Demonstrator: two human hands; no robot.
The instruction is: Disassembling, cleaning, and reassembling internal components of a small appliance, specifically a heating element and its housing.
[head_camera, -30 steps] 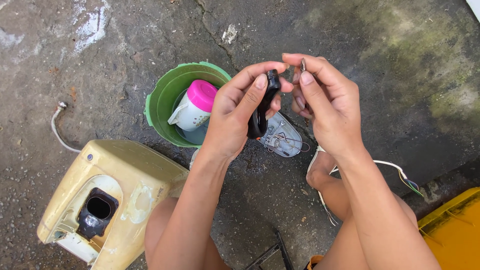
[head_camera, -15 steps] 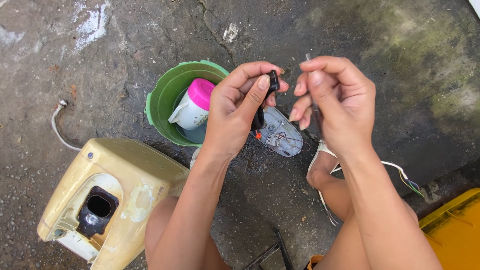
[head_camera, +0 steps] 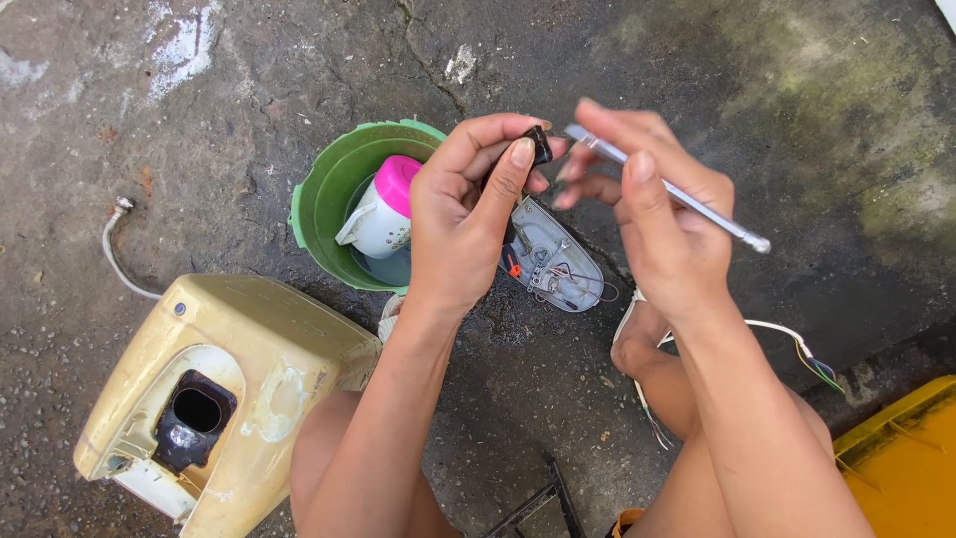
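My left hand (head_camera: 468,214) pinches a small black part (head_camera: 539,145) between thumb and fingers, held up over the concrete floor. My right hand (head_camera: 652,214) grips a thin silver metal tool (head_camera: 687,196) whose near end touches the black part and whose far end points right. Below the hands lies a grey oval plate with wires and an orange bit (head_camera: 554,261). My bare knees are under my arms.
A green bucket (head_camera: 324,194) holds a white cup with a pink lid (head_camera: 383,207). A yellowed plastic appliance housing (head_camera: 214,384) lies at lower left. A white cable with coloured wire ends (head_camera: 797,349) runs right. A yellow bin corner (head_camera: 901,453) sits at lower right.
The black part has been turned and raised in my left hand. My right hand has swung the silver tool so it now sticks out to the right, its tip at the part.
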